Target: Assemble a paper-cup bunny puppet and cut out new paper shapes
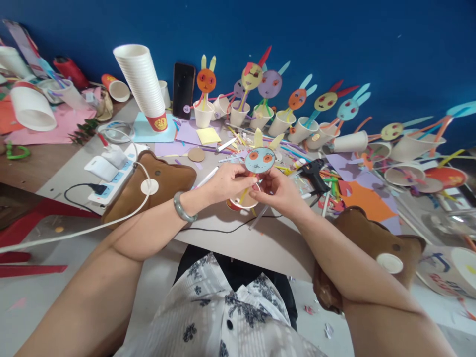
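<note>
A light-blue paper rabbit face (260, 160) with orange eyes and pale yellow ears stands over a white paper cup (245, 202). A yellow stem runs down into the cup. My left hand (231, 182) is closed, its thumb and fingers pinching the rabbit puppet just under the face. From the other side, my right hand (281, 192) is also closed, its thumb by the cup rim and its fingers curled near a small red piece. What exactly those fingers grip is hidden. A thin clear stick (259, 218) leans beside the cup.
Several finished rabbit cups, such as an orange one (206, 81), line the blue wall. Left are a tall cup stack (139, 79), a phone (183, 90) and a power strip (111, 186). A black glue gun (315, 177) lies right. Brown cushions (169, 173) flank my arms.
</note>
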{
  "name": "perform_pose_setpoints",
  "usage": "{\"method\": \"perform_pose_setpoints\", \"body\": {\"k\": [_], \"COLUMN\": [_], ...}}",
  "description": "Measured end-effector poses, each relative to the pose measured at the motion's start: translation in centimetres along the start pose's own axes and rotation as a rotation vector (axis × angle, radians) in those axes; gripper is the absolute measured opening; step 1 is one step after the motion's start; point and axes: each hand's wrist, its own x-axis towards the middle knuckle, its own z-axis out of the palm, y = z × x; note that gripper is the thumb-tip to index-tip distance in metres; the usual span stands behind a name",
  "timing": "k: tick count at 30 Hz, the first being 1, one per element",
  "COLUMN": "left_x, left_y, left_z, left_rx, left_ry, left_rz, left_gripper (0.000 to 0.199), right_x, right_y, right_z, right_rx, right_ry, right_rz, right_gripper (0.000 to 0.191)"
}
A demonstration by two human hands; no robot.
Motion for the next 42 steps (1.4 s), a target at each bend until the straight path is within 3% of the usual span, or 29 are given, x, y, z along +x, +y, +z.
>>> {"method": "perform_pose_setpoints", "body": {"k": [11, 21, 27, 33, 38, 42], "left_x": [0.6, 0.4, 0.2, 0.5, 0.6, 0.5], "left_y": [-0.9, -0.4, 0.2, -0.5, -0.7, -0.4], "left_z": [-0.6, -0.8, -1.2, -1.6, -1.5, -1.4], "left_rx": [0.090, -0.120, -0.275, -0.256, -0.263, -0.136], "left_ry": [0.054, -0.042, -0.057, -0.054, -0.064, -0.017], "left_rz": [-0.003, -0.051, -0.105, -0.148, -0.249, -0.185], "left_gripper": [0.019, 0.015, 0.038, 0.051, 0.038, 0.021], "right_x": [0.0, -0.2, 0.0, 0.0, -0.1, -0.1], "right_y": [0.8, 0.4, 0.3, -0.1, 0.0, 0.0], "right_z": [0.7, 0.3, -0.4, -0.6, 0.0, 0.1], "right_rx": [-0.114, -0.123, -0.051, -0.047, -0.024, -0.009], "right_ry": [0.082, 0.128, 0.174, 0.136, 0.077, -0.014], "right_rz": [0.003, -0.008, -0.036, -0.024, -0.024, 0.006], "right_gripper": [0.051, 0.050, 0.047, 0.050, 0.053, 0.050]}}
